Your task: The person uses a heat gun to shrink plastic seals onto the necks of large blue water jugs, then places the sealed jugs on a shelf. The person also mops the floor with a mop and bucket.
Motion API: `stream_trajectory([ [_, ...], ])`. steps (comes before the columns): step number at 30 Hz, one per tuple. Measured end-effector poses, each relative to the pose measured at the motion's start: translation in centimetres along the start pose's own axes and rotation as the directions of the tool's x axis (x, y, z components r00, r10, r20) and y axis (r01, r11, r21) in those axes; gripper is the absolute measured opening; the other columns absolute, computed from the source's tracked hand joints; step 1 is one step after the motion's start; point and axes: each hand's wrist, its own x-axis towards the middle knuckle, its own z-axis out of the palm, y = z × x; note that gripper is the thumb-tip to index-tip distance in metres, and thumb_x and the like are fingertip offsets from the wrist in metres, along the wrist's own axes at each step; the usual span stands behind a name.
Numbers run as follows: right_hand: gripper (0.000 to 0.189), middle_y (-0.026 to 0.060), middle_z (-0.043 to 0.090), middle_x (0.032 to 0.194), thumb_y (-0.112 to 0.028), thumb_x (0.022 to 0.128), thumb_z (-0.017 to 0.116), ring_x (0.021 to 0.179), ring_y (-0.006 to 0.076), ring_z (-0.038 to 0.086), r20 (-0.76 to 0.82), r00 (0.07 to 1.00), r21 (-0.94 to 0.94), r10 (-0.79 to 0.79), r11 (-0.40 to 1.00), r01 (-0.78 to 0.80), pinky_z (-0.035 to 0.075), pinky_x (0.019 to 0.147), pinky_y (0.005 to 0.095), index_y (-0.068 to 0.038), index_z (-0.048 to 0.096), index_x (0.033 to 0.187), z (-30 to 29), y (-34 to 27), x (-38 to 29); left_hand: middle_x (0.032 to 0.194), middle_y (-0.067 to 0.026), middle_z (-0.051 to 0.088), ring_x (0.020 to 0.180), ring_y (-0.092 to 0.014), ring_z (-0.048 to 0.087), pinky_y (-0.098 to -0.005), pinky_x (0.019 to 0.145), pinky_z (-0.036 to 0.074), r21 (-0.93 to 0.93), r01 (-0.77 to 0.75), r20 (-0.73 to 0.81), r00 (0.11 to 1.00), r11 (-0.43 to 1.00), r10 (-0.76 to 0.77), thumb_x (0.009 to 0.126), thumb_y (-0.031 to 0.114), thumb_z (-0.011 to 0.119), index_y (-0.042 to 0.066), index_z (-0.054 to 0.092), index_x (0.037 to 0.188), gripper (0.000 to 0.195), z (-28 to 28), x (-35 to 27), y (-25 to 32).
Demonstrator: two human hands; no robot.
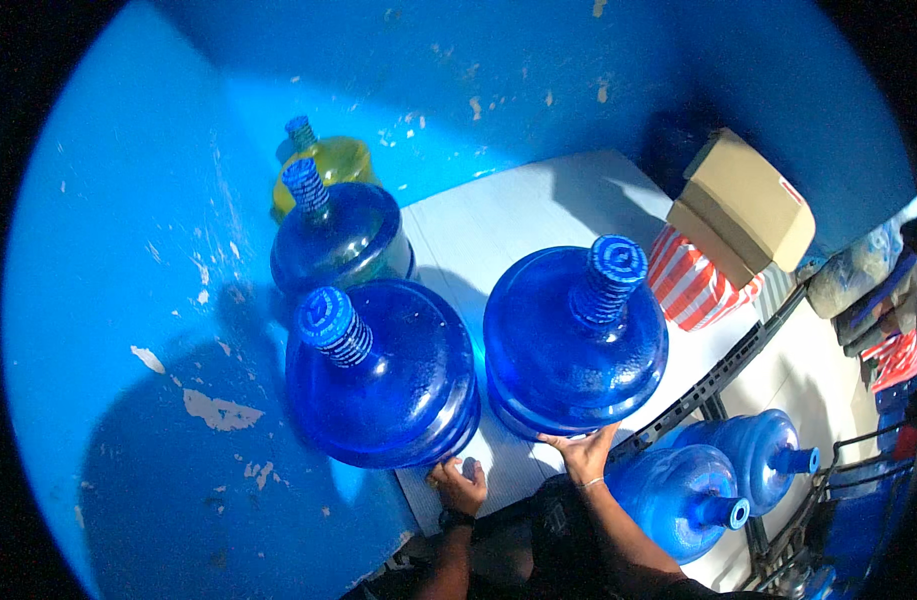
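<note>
Two large blue water-cooler bottles stand upright side by side before me, each with a sealed cap. My right hand (pixel 583 456) is spread against the near lower side of the right bottle (pixel 563 352), thumb apart, its fingers partly hidden behind the bottle. Close to the base of the left bottle (pixel 398 382), my left hand (pixel 458 486) has its fingers curled; whether it grips the bottle is not visible. Behind the left bottle stands another blue bottle (pixel 353 232), and past that a yellow translucent bag or wrapping (pixel 342 161) beside a capped neck.
The bottles stand on a white ribbed board (pixel 488 195) against blue walls with peeling paint. An open cardboard box (pixel 743 199) rests on a red-and-white striped bag (pixel 695 281). A black slotted metal rail (pixel 717 379) edges the board. Below it lie two uncapped blue bottles (pixel 668 499).
</note>
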Motion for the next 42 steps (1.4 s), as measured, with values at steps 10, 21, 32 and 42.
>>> stream_trajectory([
  [10, 0.144, 0.0217, 0.033, 0.149, -0.030, 0.051, 0.104, 0.138, 0.0347, 0.039, 0.094, 0.994, 0.122, -0.053, 0.992, 0.041, 0.035, 0.117, 0.0477, 0.001, 0.007, 0.153, 5.6, -0.6, 5.4, 0.112, -0.0247, 0.060, 0.112, -0.044, 0.053, -0.0598, 0.097, 0.036, 0.012, -0.090, 0.030, 0.995, 0.996, 0.090, 0.082, 0.030, 0.073, 0.004, 0.057, 0.114, 0.044, 0.3, -0.1, 0.1],
  [21, 0.148, 0.0211, 0.038, 0.144, -0.048, 0.040, 0.103, 0.137, 0.0373, 0.041, 0.039, 0.942, -0.150, -0.334, 0.930, 0.336, 0.036, 0.117, 0.0500, 0.001, 0.018, 0.150, 20.9, -1.1, 19.1, 0.108, -0.0242, 0.064, 0.107, -0.044, 0.058, -0.0556, 0.094, 0.044, 0.025, 0.038, 0.184, 0.982, 0.999, -0.042, 0.080, 0.024, 0.074, 0.003, 0.059, 0.113, 0.042, 0.0, -0.3, 1.3],
  [32, 0.152, 0.0362, 0.001, 0.164, -0.054, 0.065, 0.092, 0.150, 0.0540, 0.018, 0.195, 0.970, -0.403, 0.143, 0.914, -0.054, 0.030, 0.121, 0.0539, 0.007, -0.013, 0.156, 39.6, -1.3, 29.8, 0.116, -0.0306, 0.062, 0.112, -0.047, 0.060, -0.0515, 0.101, 0.045, 0.393, -0.469, 0.194, 0.883, 0.791, 0.428, 0.089, 0.028, 0.069, -0.004, 0.057, 0.123, 0.048, -0.2, -0.5, 1.0],
  [42, 0.064, 0.0181, 0.039, 0.160, -0.031, 0.091, 0.075, 0.140, 0.0326, 0.047, 0.923, 0.335, -0.105, -0.192, 0.708, 0.698, 0.036, 0.120, 0.0460, -0.009, 0.053, 0.147, 37.2, 5.9, 41.0, 0.118, -0.0307, 0.061, 0.115, -0.047, 0.057, -0.0552, 0.105, 0.040, -0.125, 0.348, 0.433, 0.862, 0.929, -0.264, 0.086, 0.022, 0.068, 0.000, 0.059, 0.113, 0.036, 0.3, -0.6, 1.1],
])
